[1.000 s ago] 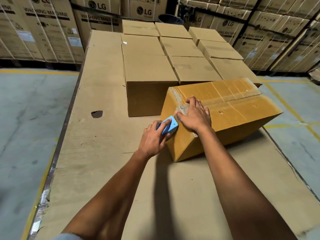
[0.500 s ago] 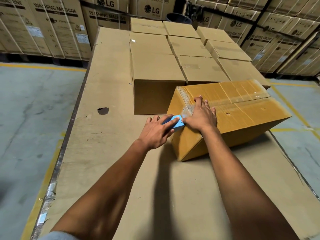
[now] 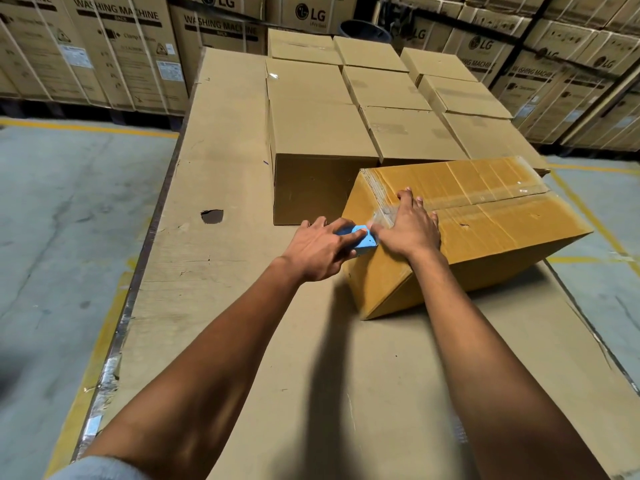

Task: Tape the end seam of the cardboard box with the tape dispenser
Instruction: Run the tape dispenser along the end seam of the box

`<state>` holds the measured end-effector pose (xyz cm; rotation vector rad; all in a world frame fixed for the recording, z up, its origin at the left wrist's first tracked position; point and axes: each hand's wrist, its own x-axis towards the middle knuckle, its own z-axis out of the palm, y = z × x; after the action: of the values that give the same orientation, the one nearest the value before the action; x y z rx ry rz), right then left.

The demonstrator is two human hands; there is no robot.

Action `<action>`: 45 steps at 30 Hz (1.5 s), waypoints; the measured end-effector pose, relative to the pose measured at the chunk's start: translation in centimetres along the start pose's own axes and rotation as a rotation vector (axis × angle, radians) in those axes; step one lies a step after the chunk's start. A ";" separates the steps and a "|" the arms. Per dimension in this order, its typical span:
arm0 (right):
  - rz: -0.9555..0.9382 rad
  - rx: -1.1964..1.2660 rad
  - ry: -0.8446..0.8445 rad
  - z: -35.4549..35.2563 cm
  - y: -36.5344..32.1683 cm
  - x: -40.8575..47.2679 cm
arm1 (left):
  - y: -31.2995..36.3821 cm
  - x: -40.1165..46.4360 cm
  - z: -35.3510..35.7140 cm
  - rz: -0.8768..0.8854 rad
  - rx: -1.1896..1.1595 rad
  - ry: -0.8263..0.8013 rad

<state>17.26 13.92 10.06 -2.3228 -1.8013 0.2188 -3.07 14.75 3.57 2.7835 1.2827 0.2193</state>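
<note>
A yellow-brown cardboard box [image 3: 485,216] lies tilted on the cardboard-covered table [image 3: 214,289], its near left end facing me. Clear tape runs along its top seam and over the left top edge. My left hand [image 3: 322,247] grips a small blue tape dispenser [image 3: 363,242], held against the box's end face just below the top edge. My right hand [image 3: 410,226] lies flat with fingers spread on the box top, pressing on the tape at the edge, right beside the dispenser.
Several plain closed boxes [image 3: 318,133] stand in rows behind the tilted box. A dark hole [image 3: 212,216] marks the table cover at the left. Stacked washing-machine cartons [image 3: 121,50] line the back. Concrete floor [image 3: 62,220] with yellow lines lies on both sides.
My left hand has slid the dispenser up the end face to the top edge, next to my right hand. My right hand and the box stay put.
</note>
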 end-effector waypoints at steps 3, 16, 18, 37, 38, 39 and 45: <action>0.007 0.020 -0.020 -0.2 0.3 0.0 | 0.1 -0.3 0.7 -0.009 -0.028 0.003; -0.027 -0.112 -0.071 0.0 -0.2 -0.1 | 0.9 -0.6 -0.4 -0.011 0.030 0.032; -0.034 -0.119 -0.077 0.1 0.0 -0.1 | 1.0 -0.8 -0.7 -0.033 0.099 -0.037; -0.033 -0.145 -0.059 0.6 -0.2 0.9 | -0.6 -4.3 6.4 -0.144 -0.008 0.113; -0.035 -0.149 -0.058 0.7 -0.2 0.9 | -0.7 -4.4 6.7 -0.153 -0.033 0.123; -0.038 -0.153 -0.058 0.7 -0.1 0.9 | -0.8 -4.6 7.0 -0.156 -0.051 0.136; -0.044 -0.158 -0.051 0.9 -0.1 1.1 | -0.9 -5.9 8.8 -0.199 -0.143 0.152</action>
<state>17.23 15.05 9.26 -2.3992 -1.9582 0.1353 -6.10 10.84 -5.79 2.5414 1.5016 0.4961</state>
